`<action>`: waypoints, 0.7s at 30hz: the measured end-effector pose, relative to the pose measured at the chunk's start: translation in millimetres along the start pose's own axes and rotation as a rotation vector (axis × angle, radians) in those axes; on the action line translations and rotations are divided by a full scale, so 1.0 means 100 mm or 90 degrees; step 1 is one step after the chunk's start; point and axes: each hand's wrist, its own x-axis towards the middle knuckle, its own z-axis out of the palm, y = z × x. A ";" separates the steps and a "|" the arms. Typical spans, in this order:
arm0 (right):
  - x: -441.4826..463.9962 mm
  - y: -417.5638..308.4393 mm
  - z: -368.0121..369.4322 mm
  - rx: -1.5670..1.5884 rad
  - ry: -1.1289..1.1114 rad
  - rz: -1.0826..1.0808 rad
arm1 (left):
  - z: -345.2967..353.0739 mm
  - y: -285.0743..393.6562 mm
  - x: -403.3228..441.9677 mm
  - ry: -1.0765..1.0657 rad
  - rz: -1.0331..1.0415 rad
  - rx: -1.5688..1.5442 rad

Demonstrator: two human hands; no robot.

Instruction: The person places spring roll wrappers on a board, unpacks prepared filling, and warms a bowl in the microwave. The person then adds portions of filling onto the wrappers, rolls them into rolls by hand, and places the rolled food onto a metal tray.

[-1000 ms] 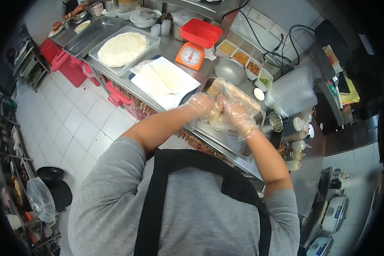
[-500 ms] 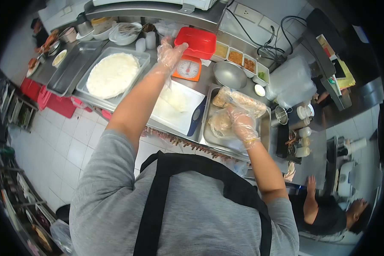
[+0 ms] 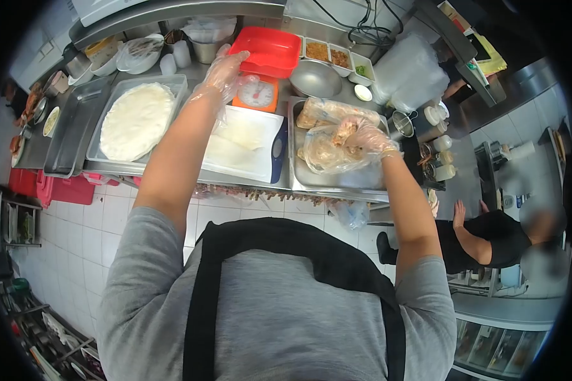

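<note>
In the head view, we found the gloved left hand (image 3: 221, 71) at the left rim of the red tray (image 3: 267, 53), its fingers extended; we could not tell whether they pinched the rim or merely touched it. The tray appeared to sit on the orange scale (image 3: 255, 94), just right of that hand, and we judged that an uneven pull or sideways push could have tipped it or disturbed the reading. The gloved right hand (image 3: 367, 137) was closed around a clump of food (image 3: 344, 132), over a crumpled plastic bag (image 3: 321, 157) in the metal pan (image 3: 308, 180). In our judgement, a loose grip could have shed pieces, and the bag, lying directly beneath, could have clung and dragged along.
</note>
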 end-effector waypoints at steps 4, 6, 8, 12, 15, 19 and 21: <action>-0.19 -0.20 0.03 -0.235 0.043 -0.253 | -0.04 0.09 -0.38 0.066 -0.019 0.208; -0.10 -0.21 0.28 -0.322 0.124 -0.245 | -0.23 0.01 -0.48 0.044 0.006 0.254; -0.11 -0.28 0.46 -0.355 0.164 -0.205 | -0.33 -0.02 -0.75 0.059 0.017 0.292; 0.06 -0.05 0.31 -0.245 0.080 -0.125 | -0.72 -0.20 -1.42 0.080 0.020 0.320; -0.22 -0.16 0.05 -0.306 0.094 -0.194 | -0.92 -0.26 -1.96 0.139 -0.014 0.299; -0.31 0.00 0.36 -0.337 0.268 -0.402 | -1.25 -0.51 -2.44 0.217 -0.045 0.264; -0.23 0.10 0.46 -0.342 0.259 -0.327 | -1.33 -0.63 -2.56 0.242 -0.090 0.255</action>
